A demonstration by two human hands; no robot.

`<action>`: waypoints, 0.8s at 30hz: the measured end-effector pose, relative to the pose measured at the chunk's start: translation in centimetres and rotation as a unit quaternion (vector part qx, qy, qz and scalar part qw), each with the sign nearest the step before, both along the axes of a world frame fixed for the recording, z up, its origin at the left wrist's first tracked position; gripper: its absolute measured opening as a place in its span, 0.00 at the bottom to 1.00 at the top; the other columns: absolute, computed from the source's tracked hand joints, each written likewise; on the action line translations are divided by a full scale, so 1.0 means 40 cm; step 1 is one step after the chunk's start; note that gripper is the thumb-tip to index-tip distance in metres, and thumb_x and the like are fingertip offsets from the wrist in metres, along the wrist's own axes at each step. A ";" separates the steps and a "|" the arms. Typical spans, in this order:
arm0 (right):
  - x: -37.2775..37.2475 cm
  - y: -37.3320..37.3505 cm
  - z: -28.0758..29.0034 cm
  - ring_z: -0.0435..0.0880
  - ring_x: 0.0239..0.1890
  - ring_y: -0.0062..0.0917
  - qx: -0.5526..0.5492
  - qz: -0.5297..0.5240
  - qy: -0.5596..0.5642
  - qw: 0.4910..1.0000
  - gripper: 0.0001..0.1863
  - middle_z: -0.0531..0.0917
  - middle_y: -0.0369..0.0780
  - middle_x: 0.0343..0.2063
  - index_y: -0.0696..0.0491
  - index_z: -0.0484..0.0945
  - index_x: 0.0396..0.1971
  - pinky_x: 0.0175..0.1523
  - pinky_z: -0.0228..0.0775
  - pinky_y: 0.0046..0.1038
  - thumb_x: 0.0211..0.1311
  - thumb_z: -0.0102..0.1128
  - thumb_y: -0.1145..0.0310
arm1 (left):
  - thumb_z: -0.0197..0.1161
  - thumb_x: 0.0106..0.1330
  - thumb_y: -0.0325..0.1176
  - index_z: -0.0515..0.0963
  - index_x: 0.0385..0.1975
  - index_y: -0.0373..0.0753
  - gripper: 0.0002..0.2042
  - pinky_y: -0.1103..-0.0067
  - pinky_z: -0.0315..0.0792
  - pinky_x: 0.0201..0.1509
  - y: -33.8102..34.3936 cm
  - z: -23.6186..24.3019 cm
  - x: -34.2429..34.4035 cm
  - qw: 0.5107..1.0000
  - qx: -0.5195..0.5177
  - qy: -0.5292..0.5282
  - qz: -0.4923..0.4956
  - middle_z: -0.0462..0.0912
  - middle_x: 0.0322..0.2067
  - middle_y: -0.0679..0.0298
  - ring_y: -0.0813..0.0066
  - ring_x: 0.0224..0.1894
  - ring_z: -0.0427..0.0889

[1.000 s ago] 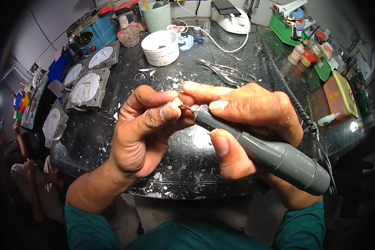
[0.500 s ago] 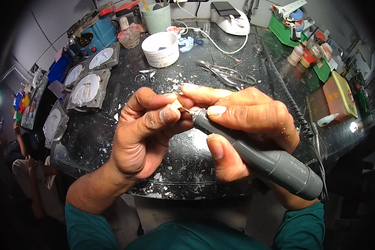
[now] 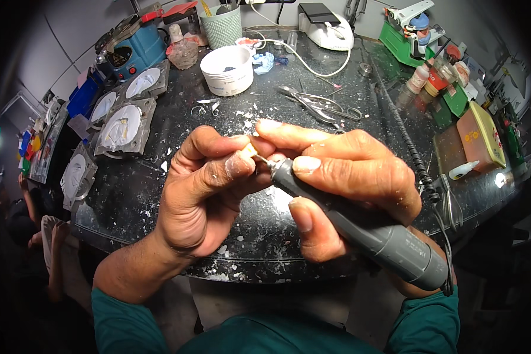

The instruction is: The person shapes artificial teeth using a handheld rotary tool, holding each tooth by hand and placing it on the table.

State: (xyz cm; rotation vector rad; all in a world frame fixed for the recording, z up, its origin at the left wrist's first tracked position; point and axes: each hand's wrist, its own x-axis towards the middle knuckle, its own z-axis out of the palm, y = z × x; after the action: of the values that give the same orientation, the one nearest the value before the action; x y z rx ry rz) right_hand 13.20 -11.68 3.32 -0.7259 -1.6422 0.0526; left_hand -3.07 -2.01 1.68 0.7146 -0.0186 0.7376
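Observation:
Between the thumb and fingertips of my left hand (image 3: 196,192) is a small cream-yellow piece (image 3: 250,149), perhaps a dental crown; the fingers cover most of it. My right hand (image 3: 363,171) is closed around a dark grey rotary handpiece (image 3: 389,241), which slants down to the right. The handpiece's thin metal bur (image 3: 261,158) reaches the piece's near side; whether it touches or spins I cannot tell. The right index fingertip rests close against the left fingers. Both hands are above the front part of the black bench (image 3: 277,262), and white dust coats the left thumb.
White crumbs lie about the bench. Metal flasks filled with plaster (image 3: 119,128) stand at the left, a white tub (image 3: 228,71) at the back. Pliers (image 3: 315,106) lie behind my right hand. A coiled cord (image 3: 416,150) runs down the right, near a pink-and-yellow box (image 3: 481,138).
The handpiece's rear end has swung slightly down and left, with my right thumb lowered a little. My left hand keeps nearly the same place and grip. At far left, another person has shifted.

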 end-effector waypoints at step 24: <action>-0.007 0.031 -0.009 0.83 0.41 0.45 0.067 0.033 0.052 0.996 0.18 0.79 0.47 0.32 0.61 0.72 0.40 0.52 0.79 0.46 0.48 0.66 0.83 | 0.56 0.67 0.19 0.77 0.41 0.35 0.06 0.68 0.81 0.56 0.001 0.011 0.005 1.000 -0.003 -0.013 -0.028 0.82 0.45 0.45 0.52 0.52 0.82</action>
State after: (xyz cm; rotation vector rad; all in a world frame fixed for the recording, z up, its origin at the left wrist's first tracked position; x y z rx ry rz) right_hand 12.90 -10.44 2.95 -0.5572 -1.5544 0.0267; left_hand -2.86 -1.99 2.11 0.6957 -0.0594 0.6929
